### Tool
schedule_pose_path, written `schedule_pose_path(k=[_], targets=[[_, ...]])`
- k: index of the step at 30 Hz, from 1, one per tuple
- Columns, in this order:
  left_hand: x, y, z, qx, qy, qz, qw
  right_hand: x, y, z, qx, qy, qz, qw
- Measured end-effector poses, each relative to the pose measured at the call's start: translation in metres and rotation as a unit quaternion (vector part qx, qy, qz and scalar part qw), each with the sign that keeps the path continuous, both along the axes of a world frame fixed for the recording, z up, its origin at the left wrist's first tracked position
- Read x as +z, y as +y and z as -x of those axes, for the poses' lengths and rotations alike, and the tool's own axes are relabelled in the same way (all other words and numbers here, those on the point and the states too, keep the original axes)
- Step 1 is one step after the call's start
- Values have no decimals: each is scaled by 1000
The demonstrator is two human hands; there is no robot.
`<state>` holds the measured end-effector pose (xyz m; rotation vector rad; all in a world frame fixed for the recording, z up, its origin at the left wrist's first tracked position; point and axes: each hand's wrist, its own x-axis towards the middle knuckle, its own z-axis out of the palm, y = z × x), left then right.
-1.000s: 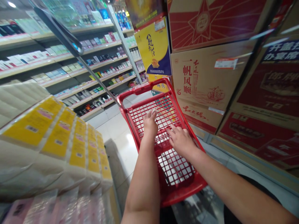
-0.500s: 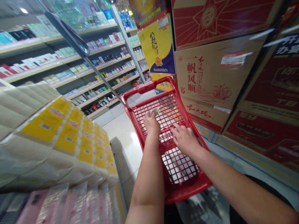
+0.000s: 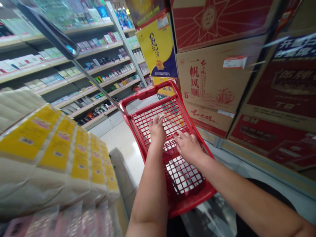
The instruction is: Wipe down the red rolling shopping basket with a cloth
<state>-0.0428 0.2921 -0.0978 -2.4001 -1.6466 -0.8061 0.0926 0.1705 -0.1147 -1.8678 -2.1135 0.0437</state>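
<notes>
Below me stands a red plastic shopping basket (image 3: 170, 154) with grid walls and a long pull handle (image 3: 53, 31) slanting up to the upper left. My left hand (image 3: 157, 131) is over the basket's far half, its fingers curled. A small pale bit shows at its fingertips, too little to name. Just to the right and nearer, my right hand (image 3: 189, 146) hovers over the basket's middle, palm down, fingers apart and holding nothing. Whether either hand touches the grid, I cannot tell.
Packs with yellow labels (image 3: 54, 141) are stacked close on the left, with pink packages (image 3: 49, 220) below them. Large cartons (image 3: 212, 79) rise on the right. Shelves (image 3: 81, 72) of small boxes and bottles line the back. Pale tiled floor (image 3: 108, 140) shows beside the basket.
The whole scene has shifted left in the picture. My left hand's fingers have turned slightly, and less of the pale bit shows. My right hand keeps about the same place over the basket.
</notes>
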Motion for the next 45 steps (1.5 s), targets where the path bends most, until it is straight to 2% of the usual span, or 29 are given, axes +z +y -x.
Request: schedule_pose_path(k=[3,4,5,8,9,10,13,14,15,19,20,21,24,26,30,31,32,35,36,37,40,41,42,45], targets=[[4,0,5,119,-19,14,993,0,-1,-1,3,2,3,1000],[4,0,5,136,-17,19,990,1,-1,-1,5,2,4,1000],[4,0,5,127,-10,22,992,1,-1,-1,4,3,4,1000],[3,-1,3,15,20,14,1000,1,-2,0,1,4,0,1000],[2,-1,3,-3,22,10,1000,1,-2,0,1,3,-2,1000],[2,-1,3,7,17,7,1000,1,-2,0,2,3,-3,1000],[2,0,5,120,-19,9,993,1,-2,0,4,4,-4,1000],[1,0,5,135,-25,8,991,1,-2,1,3,6,-3,1000],[1,0,4,123,-24,6,992,2,-2,1,2,8,-3,1000],[-2,1,-3,-54,24,-11,998,2,-2,2,1,16,5,1000],[-2,1,-2,-62,24,-17,998,2,-1,2,2,18,7,1000],[-2,2,0,-41,19,-22,999,2,-1,3,4,19,8,1000],[0,2,9,110,-7,-34,993,2,-1,4,7,19,9,1000],[1,0,13,133,-3,-34,991,1,-1,6,6,17,10,1000],[1,-3,10,-19,35,-36,999,-1,-1,9,0,14,3,1000],[2,-4,10,-21,34,-34,999,-1,-1,9,-2,15,0,1000],[2,-6,10,3,27,-29,999,-2,-1,9,-2,16,-3,1000],[5,-12,12,137,-5,-7,990,-3,-6,10,-3,15,-9,1000],[6,-14,12,145,-5,-4,989,-3,-8,11,-5,14,-9,1000],[6,-16,12,121,4,-4,993,-3,-10,12,-6,13,-9,1000],[6,-20,13,-7,42,-14,999,-2,-14,14,-11,12,-4,1000],[6,-20,14,-13,44,-14,999,-1,-16,14,-10,11,-4,1000],[6,-21,16,11,39,-13,999,-1,-16,15,-9,10,-4,1000],[7,-21,20,147,4,0,989,0,-16,16,-7,9,-2,1000]])
